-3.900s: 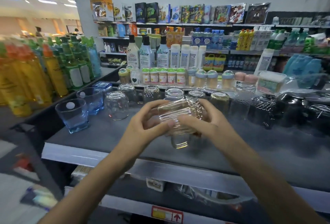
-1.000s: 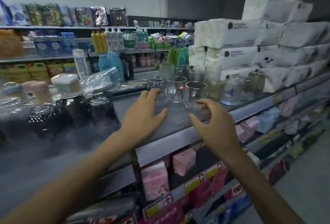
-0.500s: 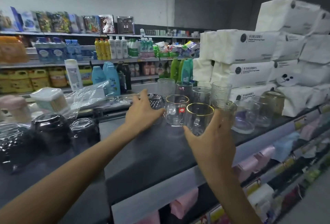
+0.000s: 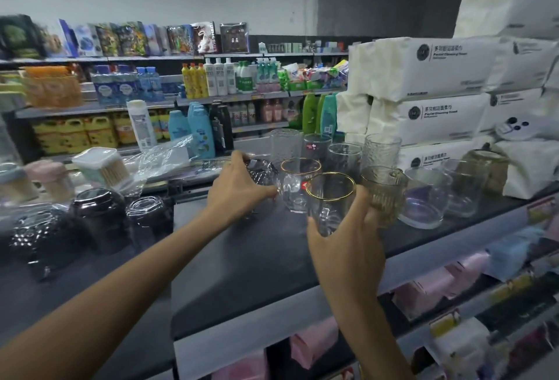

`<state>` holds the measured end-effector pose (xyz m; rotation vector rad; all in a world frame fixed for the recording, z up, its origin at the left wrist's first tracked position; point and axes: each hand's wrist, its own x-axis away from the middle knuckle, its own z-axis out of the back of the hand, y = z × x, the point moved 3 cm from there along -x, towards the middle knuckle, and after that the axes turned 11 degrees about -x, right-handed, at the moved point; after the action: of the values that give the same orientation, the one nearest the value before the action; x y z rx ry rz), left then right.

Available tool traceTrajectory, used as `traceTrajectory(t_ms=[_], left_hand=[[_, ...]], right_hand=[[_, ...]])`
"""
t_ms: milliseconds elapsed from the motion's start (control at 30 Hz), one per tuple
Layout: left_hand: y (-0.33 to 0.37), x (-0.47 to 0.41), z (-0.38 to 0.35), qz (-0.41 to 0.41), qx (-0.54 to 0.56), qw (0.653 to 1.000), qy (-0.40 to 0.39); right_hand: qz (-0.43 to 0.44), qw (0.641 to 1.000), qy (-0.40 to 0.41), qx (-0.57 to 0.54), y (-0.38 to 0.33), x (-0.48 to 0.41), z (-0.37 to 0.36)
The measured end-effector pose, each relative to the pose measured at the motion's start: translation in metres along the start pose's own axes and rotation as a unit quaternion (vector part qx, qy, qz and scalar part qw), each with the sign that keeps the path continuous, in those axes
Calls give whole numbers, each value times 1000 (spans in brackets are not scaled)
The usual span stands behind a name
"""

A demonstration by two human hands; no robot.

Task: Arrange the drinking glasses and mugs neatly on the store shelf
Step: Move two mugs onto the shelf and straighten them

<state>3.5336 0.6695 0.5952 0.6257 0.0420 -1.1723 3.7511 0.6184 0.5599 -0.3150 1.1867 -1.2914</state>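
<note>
— Where are my hands?
— Right hand (image 4: 348, 246) is clamped on the gold-rimmed glass (image 4: 330, 202) over the shelf (image 4: 242, 264); left hand (image 4: 239, 190) grips the dark faceted glass (image 4: 262, 171).
— Risk?
— Neighbours crowd close; swinging sideways could knock the amber mug (image 4: 383, 190).

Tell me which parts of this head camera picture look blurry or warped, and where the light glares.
Head view: the dark glasses at far left smear with motion blur; the white tissue packs and grey shelf edge bend from wide-angle distortion; the gold-rimmed clear glass in the right hand stays fairly sharp; no strong glare, only soft reflections.
</note>
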Motion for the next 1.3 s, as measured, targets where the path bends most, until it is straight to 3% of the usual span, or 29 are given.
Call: traceTrajectory(t_ms=[333,533,733,900,1100,1233,1300], left_hand=[[-15,30,22,28,72,994,75],[-31,63,54,39,164,978,119],[-44,122,103,29,206,968,141],[-76,190,135,96,245,949,174],[-131,275,178,182,223,938,196],[-177,311,204,201,202,932,222],[-201,324,215,203,198,932,225]], right_hand=[[64,995,-9,-75,6,4,1],[39,954,-63,-290,2,8,18],[-2,856,-177,-485,-22,25,28],[-74,779,-270,-561,-51,52,4],[-211,584,-419,-663,-102,117,-24],[-250,531,-457,-668,-129,154,-31],[-256,526,-457,-670,-140,169,-40]])
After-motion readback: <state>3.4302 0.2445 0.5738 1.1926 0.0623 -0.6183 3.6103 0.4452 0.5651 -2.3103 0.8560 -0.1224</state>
